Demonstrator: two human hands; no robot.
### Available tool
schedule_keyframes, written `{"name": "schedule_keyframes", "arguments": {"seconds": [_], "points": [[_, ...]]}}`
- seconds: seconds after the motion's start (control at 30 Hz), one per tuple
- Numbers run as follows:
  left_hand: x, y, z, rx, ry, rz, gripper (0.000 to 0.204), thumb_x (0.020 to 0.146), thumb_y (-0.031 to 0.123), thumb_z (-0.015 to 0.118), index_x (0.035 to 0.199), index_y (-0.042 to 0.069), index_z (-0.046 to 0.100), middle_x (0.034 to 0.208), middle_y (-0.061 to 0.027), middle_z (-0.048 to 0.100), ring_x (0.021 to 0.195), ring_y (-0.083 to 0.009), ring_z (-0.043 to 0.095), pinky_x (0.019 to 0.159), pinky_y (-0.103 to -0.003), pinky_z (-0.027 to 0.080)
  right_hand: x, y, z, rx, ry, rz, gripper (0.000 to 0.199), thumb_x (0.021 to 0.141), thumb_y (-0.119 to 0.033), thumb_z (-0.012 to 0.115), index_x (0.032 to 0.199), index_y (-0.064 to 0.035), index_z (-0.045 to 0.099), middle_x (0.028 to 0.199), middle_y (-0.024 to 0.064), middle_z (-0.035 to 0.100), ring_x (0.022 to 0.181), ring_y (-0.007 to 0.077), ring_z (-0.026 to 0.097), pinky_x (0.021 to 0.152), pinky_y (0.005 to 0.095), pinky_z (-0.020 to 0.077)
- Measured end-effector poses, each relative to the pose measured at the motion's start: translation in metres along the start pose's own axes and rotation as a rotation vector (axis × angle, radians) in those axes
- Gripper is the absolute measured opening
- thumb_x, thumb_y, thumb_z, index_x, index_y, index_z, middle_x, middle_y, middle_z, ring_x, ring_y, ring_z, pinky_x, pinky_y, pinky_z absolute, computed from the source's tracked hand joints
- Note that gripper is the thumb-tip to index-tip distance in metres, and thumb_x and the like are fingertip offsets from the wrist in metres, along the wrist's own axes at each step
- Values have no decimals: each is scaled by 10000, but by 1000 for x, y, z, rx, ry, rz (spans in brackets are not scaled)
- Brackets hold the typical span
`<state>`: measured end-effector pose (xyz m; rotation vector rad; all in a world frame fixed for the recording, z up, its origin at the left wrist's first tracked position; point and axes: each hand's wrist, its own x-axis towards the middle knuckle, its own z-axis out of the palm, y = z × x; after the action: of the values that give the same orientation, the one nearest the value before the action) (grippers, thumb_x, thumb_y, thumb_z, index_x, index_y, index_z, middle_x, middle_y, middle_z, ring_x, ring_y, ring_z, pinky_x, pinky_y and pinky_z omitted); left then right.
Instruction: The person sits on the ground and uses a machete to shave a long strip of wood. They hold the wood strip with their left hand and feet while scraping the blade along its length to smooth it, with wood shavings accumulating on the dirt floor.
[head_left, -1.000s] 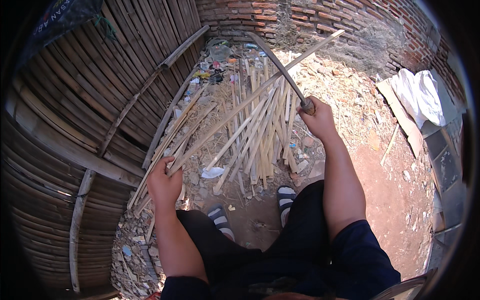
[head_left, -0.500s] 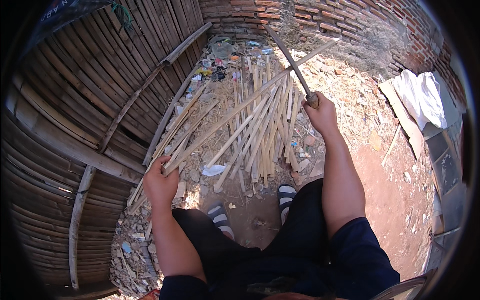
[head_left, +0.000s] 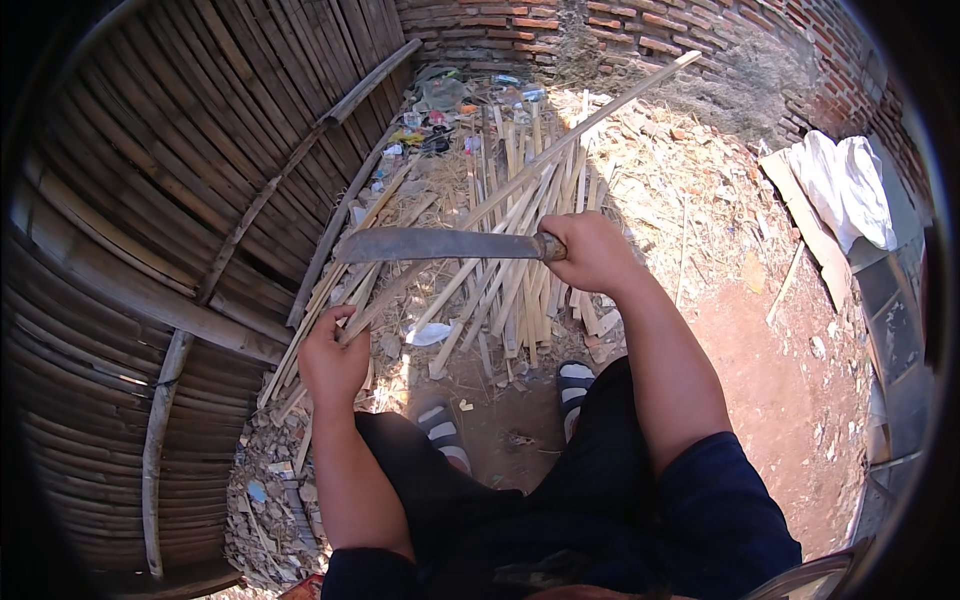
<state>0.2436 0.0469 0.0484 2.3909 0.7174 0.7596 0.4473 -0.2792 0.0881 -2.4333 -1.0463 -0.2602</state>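
left hand (head_left: 335,350) pinching 1 long pale strip (head_left: 610,115) | right hand (head_left: 592,252) clenched around 1 machete (head_left: 440,245) | 2 sandals (head_left: 574,383)

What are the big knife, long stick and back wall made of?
Big knife: likely steel, flat and dull grey; the brownish handle may be wood. Long stick: looks like bare wood or bamboo, judging by its pale tan colour. Back wall: rough brick, shown by reddish blocks in rows.

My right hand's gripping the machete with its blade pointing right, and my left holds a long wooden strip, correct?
Not quite: in the head view, the machete has its blade pointing left. Your right hand does grip it, and your left hand holds a long wooden strip.
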Motion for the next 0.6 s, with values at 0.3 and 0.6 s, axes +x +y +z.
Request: {"name": "schedule_keyframes", "arguments": {"seconds": [0.3, 0.6], "points": [[6, -4, -2, -41, 22, 0, 313, 824, 243, 827, 1104, 107, 789, 696, -71, 617, 608, -222, 596, 604, -364, 475, -10, 49, -13, 149, 273, 485, 290, 870, -268, 787, 1057, -55, 722, 866, 213, 736, 813, 390, 722, 744, 465, 557], [1, 5, 2, 27, -83, -48, 326, 815, 275, 829, 1100, 121, 795, 724, -86, 663, 641, -255, 662, 630, -386, 507, -3, -21, 22, -106, 109, -165, 174, 800, -174, 765, 909, -74, 674, 764, 127, 690, 760, 402, 686, 685, 495, 538]]}}
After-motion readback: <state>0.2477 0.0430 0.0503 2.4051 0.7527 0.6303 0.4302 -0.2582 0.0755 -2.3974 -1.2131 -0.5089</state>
